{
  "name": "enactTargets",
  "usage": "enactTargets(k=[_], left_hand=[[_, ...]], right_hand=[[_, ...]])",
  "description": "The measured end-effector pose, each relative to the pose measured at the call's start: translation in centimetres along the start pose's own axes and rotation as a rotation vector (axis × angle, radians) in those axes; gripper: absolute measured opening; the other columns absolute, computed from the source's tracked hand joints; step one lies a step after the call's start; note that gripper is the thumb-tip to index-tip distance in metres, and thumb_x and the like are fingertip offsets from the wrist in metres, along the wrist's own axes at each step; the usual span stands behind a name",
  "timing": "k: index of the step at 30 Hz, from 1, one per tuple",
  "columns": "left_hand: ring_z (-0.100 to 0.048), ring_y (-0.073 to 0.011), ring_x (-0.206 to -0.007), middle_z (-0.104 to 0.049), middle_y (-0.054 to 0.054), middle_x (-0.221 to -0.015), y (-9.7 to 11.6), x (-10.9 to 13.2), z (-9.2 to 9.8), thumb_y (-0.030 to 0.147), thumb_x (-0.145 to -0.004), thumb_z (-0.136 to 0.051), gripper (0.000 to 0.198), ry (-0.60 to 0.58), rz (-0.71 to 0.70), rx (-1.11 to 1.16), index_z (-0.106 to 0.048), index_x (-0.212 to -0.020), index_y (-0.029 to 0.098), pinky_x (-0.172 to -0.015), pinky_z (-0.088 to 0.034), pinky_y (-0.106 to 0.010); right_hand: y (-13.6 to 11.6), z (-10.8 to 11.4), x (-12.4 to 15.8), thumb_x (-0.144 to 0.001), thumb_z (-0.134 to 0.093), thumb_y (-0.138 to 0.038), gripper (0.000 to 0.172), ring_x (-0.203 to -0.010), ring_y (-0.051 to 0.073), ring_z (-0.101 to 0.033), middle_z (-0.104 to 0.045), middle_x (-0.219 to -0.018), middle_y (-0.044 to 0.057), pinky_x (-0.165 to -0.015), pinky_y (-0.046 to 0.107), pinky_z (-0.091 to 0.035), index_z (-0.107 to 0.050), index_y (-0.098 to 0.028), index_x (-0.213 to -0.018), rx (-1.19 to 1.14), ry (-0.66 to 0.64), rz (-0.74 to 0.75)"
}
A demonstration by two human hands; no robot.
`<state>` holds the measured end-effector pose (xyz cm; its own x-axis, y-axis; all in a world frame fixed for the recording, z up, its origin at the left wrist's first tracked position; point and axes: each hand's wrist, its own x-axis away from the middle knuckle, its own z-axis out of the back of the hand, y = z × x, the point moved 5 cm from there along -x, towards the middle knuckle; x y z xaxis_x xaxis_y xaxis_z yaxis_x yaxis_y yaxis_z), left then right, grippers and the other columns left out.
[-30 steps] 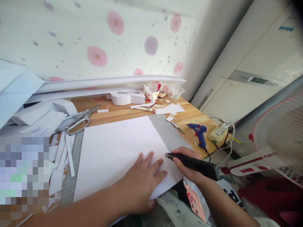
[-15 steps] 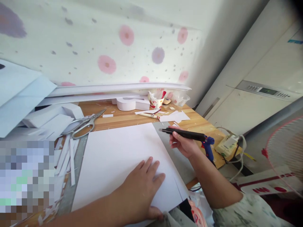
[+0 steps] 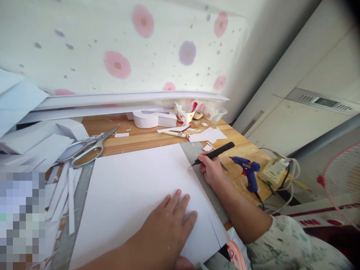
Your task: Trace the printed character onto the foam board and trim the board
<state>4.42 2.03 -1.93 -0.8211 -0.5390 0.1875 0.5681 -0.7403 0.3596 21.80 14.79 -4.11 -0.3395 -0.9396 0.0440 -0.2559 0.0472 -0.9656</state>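
A large white sheet [image 3: 126, 187] lies over a grey mat [image 3: 216, 202] on the wooden table. My left hand [image 3: 171, 221] rests flat on the sheet with its fingers spread. My right hand [image 3: 209, 167] grips a black pen-like tool [image 3: 216, 152], its thin tip at the sheet's right edge. A slit shows near the sheet's lower right corner. To the right of my right hand stands a blue glue gun [image 3: 249, 170] with a red light on.
Silver scissors [image 3: 91, 148] and paper strips [image 3: 64, 195] lie at the left. Behind the sheet are a white paper shape [image 3: 153, 119], a paper cup [image 3: 185, 117] and scraps [image 3: 208, 135]. A power strip [image 3: 274, 172] and a fan [image 3: 344, 180] are at the right.
The black tool has tilted, its tip now down at the sheet's edge and its back end raised. My right hand has moved slightly down and left. The view has shifted a little.
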Motion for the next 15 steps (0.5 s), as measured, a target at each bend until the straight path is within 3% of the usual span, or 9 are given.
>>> enactTargets(k=[4,15], left_hand=[[-0.012,-0.0416,-0.138,-0.017,-0.021,-0.151,0.11,-0.25,0.23,0.048,-0.062,-0.077,0.091,-0.073,0.027,-0.017,-0.038,-0.140,0.020,-0.110,-0.020,-0.057],[-0.009,-0.0432,-0.138,-0.015,-0.021,-0.152,-0.24,-0.27,-0.53,0.052,-0.066,-0.072,0.088,-0.053,-0.002,0.016,-0.038,-0.140,0.019,-0.108,-0.019,-0.060]], right_hand=[[0.03,0.03,-0.05,-0.056,-0.071,-0.025,0.025,-0.030,0.003,-0.030,-0.042,-0.043,-0.011,-0.030,0.018,-0.021,-0.049,-0.019,-0.065,0.013,0.005,0.002],[0.07,-0.06,-0.03,-0.056,-0.071,-0.025,0.024,-0.031,0.003,-0.031,-0.044,-0.045,-0.010,-0.030,0.018,-0.021,-0.049,-0.019,-0.064,0.039,-0.008,0.005]])
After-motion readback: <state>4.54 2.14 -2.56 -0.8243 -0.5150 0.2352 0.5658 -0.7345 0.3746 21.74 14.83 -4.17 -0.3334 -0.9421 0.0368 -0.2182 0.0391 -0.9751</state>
